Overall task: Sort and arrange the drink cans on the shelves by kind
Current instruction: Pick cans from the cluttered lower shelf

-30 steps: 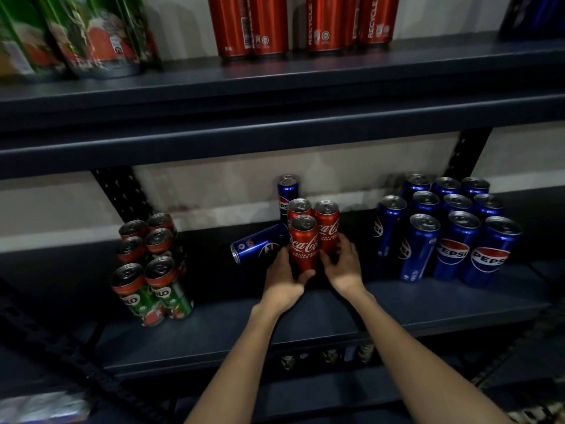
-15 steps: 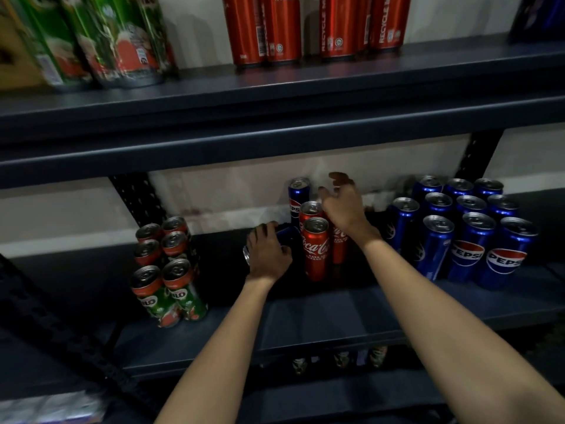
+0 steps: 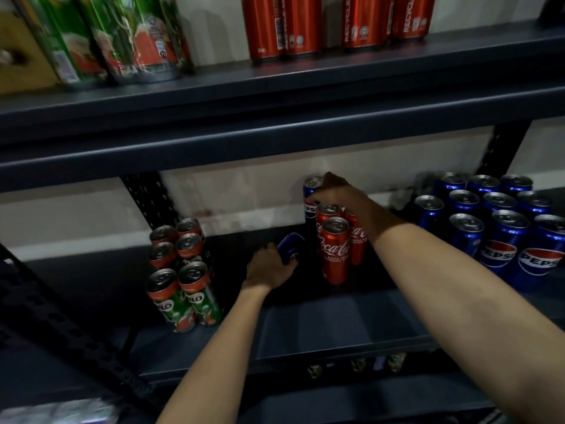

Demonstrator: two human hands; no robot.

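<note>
Shelving (image 3: 336, 319) in dark metal carries the cans, and the middle shelf is being worked on. Largest on it is the blue cola group (image 3: 495, 228) at the right end, where about eleven cans can be counted, all upright. Six green malt-drink cans (image 3: 183, 270) are stood in pairs at the left end, and three red cola cans (image 3: 336, 240) are clustered at the centre. Two stray blue cans are left among the red ones. An upright blue can (image 3: 310, 197) at the back edge is gripped near its top by the right hand (image 3: 339, 194), which is reached over the red cluster. A toppled blue can (image 3: 290, 247), its long axis pointing toward the back wall, is clasped by the left hand (image 3: 269, 267). Both strays are judged to belong rightward.
</note>
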